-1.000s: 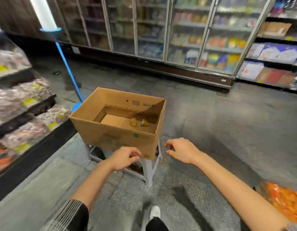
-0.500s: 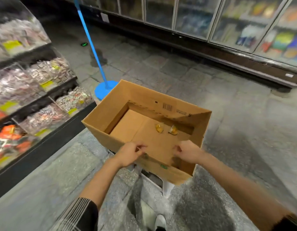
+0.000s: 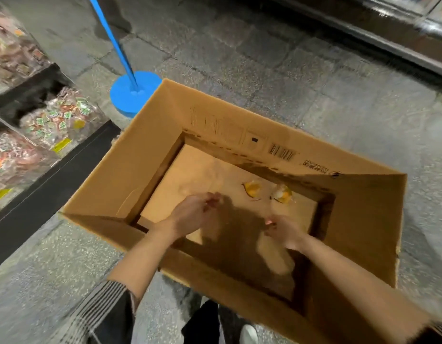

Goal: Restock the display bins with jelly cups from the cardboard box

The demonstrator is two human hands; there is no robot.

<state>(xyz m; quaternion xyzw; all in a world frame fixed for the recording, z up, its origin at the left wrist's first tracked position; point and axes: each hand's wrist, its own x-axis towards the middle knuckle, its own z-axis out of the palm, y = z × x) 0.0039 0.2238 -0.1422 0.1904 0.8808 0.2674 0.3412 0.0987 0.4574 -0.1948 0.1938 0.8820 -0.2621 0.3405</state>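
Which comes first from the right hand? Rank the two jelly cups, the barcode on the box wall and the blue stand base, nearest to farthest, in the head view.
From the right hand:
1. Right jelly cup, just beyond the fingers.
2. Left jelly cup, beside it, further left.
3. Barcode, on the box's far inner wall.
4. Blue stand base, on the floor beyond the box's far left corner.

We lose the cardboard box (image 3: 130, 170)'s near right corner past the bottom edge; display bins (image 3: 53, 120) left of it blur.

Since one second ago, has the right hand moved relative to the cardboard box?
Yes. The right hand went from outside the near wall of the cardboard box to inside it, toward the two jelly cups.
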